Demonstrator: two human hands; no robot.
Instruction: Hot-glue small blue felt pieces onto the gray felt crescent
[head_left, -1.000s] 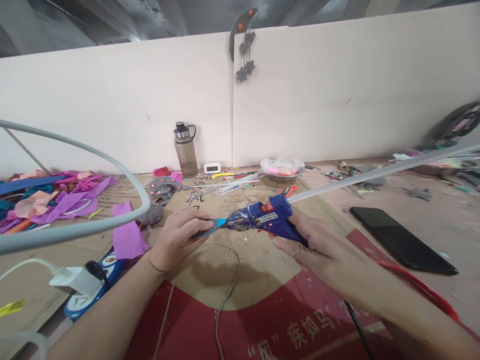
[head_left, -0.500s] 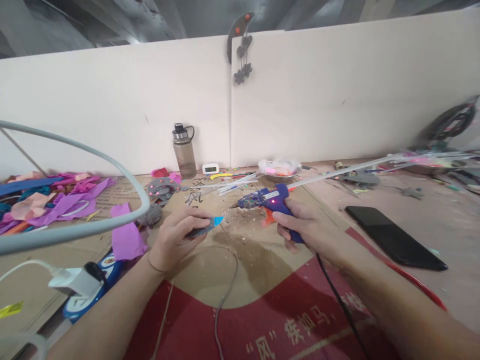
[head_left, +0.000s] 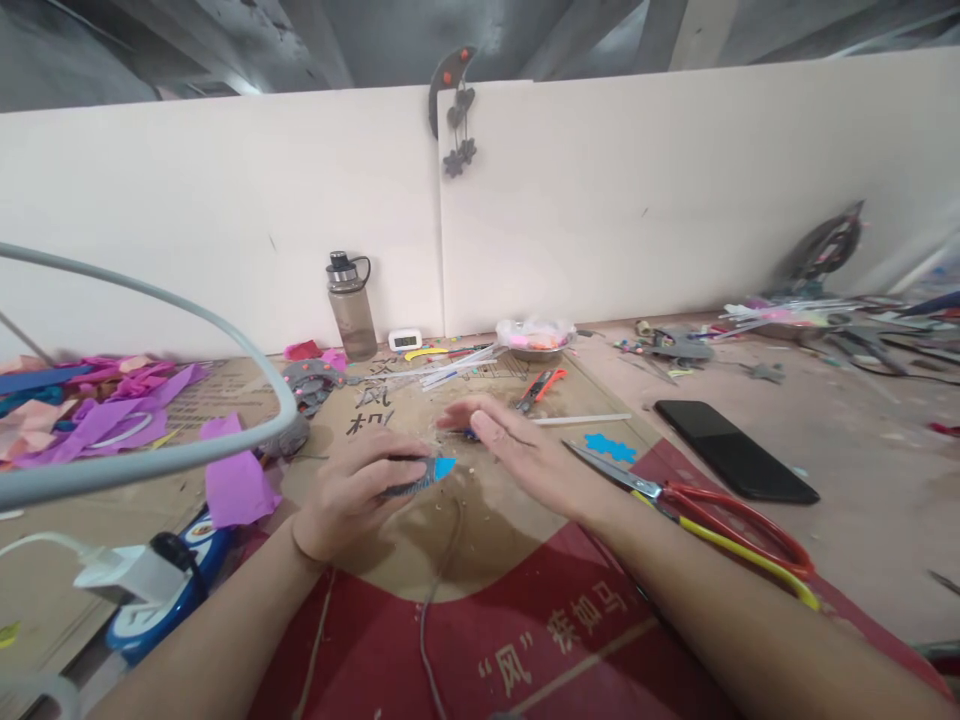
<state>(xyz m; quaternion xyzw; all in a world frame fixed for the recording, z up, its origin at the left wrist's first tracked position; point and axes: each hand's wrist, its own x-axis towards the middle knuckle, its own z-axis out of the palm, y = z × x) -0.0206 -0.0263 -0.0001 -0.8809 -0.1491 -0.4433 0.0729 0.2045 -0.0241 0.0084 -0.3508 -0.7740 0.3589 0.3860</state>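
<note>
"What moved, in the head view?"

"Right hand [head_left: 517, 455], mostly: half a second ago it was wrapped round the glue gun [head_left: 471, 434] handle; now its fingers are stretched out, almost side by side, with the thumb along them."

"And the gun?"

"Mostly hidden behind that hand. A scrap of dark blue shows by the thumb, and a white glue stick [head_left: 585, 418] runs out past the wrist. Whether the fingers touch the gun, I can't tell."

"Left hand [head_left: 367, 480]?"

"Pinching the grey piece [head_left: 406, 482] between thumb and fingers, same as before. Its bright blue tip [head_left: 445, 468] points towards the right hand, above the cardboard [head_left: 487, 550]."

"What's near the right arm?"

"Scissors [head_left: 651, 488] with red and yellow handles, partly behind the forearm. A blue cutout [head_left: 611, 447] lies just beside their blades, and the black phone [head_left: 739, 450] is further right. Beyond the hand is an orange-and-black cutter [head_left: 538, 390]."
</note>
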